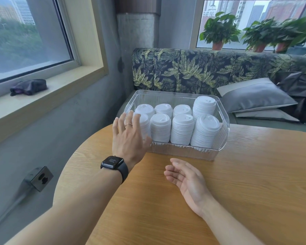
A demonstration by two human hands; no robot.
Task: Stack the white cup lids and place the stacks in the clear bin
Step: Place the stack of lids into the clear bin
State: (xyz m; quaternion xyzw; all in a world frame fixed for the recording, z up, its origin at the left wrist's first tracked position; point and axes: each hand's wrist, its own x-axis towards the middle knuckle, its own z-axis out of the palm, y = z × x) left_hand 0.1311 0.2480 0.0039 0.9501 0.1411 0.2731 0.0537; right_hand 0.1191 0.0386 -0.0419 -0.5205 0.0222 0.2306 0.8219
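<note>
A clear bin (223,124) stands at the far edge of the wooden table (237,191). Inside it stand several stacks of white cup lids (182,129) in two rows. The back right stack (204,105) is the tallest. My left hand (128,137), with a ring and a black watch on the wrist, has straight spread fingers at the bin's front left corner, covering part of the leftmost stack. My right hand (185,177) hovers over the table in front of the bin, palm turned inward, fingers relaxed, holding nothing.
Behind the table runs a bench with a leaf-print backrest (193,69) and grey cushions (256,96). Potted plants (219,30) line the right window sill. A dark cloth bundle (28,86) lies on the left sill. A wall socket (41,178) sits low left.
</note>
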